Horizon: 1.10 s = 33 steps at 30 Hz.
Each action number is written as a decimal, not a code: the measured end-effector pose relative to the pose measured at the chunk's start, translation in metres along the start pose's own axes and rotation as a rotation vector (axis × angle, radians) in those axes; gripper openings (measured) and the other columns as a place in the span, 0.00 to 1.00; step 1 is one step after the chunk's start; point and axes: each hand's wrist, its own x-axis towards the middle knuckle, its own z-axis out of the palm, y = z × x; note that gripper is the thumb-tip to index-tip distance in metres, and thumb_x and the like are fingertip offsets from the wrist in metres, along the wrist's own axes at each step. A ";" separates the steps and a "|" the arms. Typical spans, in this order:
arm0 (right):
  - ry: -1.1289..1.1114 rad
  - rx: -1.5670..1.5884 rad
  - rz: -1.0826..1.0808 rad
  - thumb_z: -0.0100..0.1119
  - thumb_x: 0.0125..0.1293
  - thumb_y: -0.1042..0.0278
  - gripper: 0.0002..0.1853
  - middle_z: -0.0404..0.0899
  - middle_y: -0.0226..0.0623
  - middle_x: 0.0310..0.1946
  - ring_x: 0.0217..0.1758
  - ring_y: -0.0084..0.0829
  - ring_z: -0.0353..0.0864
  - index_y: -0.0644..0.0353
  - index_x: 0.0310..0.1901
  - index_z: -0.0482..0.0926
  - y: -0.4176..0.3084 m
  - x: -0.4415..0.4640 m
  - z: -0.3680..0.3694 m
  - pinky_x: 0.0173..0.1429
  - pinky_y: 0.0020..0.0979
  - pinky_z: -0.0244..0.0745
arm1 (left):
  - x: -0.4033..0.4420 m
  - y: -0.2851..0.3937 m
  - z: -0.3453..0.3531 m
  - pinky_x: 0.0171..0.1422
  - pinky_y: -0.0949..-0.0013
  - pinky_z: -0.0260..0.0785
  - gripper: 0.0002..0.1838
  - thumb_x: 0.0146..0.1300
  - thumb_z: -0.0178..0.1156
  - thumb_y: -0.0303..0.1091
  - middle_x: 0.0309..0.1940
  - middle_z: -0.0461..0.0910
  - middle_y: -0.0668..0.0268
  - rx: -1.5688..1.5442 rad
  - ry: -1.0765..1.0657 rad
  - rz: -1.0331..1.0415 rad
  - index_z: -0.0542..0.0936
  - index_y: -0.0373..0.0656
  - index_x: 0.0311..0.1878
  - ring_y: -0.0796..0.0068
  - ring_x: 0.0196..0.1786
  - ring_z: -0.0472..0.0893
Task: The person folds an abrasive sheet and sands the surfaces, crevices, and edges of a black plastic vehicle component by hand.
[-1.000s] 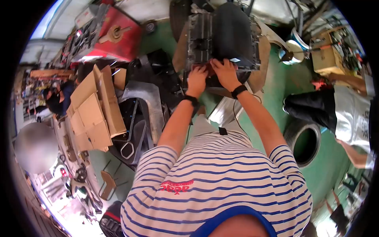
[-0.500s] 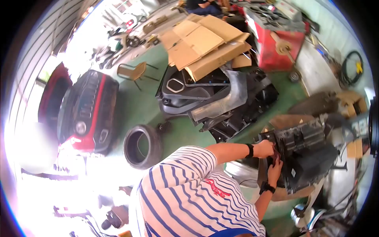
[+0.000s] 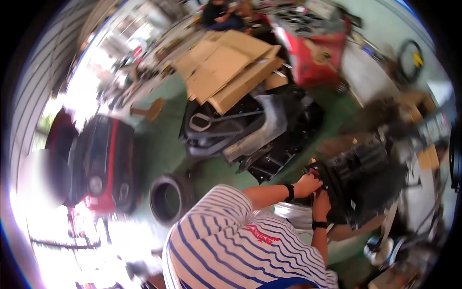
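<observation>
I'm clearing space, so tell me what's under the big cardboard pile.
A black part with a hexagonal opening sticks out from under the cardboard pile; anything deeper beneath is covered.

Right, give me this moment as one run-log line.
left hand: at edge of black part | right hand: close beside it, same edge | nearby: silvery metal piece | hold: too blurred to tell

A car repair workshop is indicated by what is kept here. A tyre is placed on the green floor, near a car front with a red stripe. Black car panels are piled under flattened cardboard, and a bulky black part is set near them. A red cart is topped with loose tools.
</observation>
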 end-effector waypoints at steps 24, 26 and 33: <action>0.421 0.086 0.107 0.52 0.59 0.76 0.24 0.78 0.41 0.49 0.53 0.43 0.76 0.53 0.58 0.76 -0.025 -0.053 -0.025 0.61 0.40 0.69 | 0.000 -0.017 -0.038 0.42 0.63 0.75 0.19 0.53 0.54 0.27 0.51 0.81 0.69 -0.057 0.147 0.484 0.80 0.50 0.49 0.64 0.40 0.80; 0.503 -0.056 0.047 0.51 0.61 0.73 0.22 0.78 0.41 0.49 0.52 0.42 0.77 0.56 0.58 0.75 -0.027 -0.034 0.020 0.60 0.39 0.70 | 0.004 -0.040 -0.022 0.42 0.63 0.75 0.25 0.54 0.54 0.26 0.53 0.79 0.68 0.017 0.071 0.451 0.75 0.50 0.59 0.63 0.40 0.79; 0.441 0.011 0.384 0.49 0.60 0.72 0.20 0.80 0.39 0.46 0.53 0.41 0.77 0.57 0.55 0.76 -0.048 -0.035 0.016 0.61 0.38 0.68 | 0.026 -0.033 -0.005 0.31 0.59 0.75 0.25 0.53 0.59 0.29 0.43 0.77 0.57 0.090 -0.076 0.613 0.71 0.42 0.57 0.58 0.32 0.82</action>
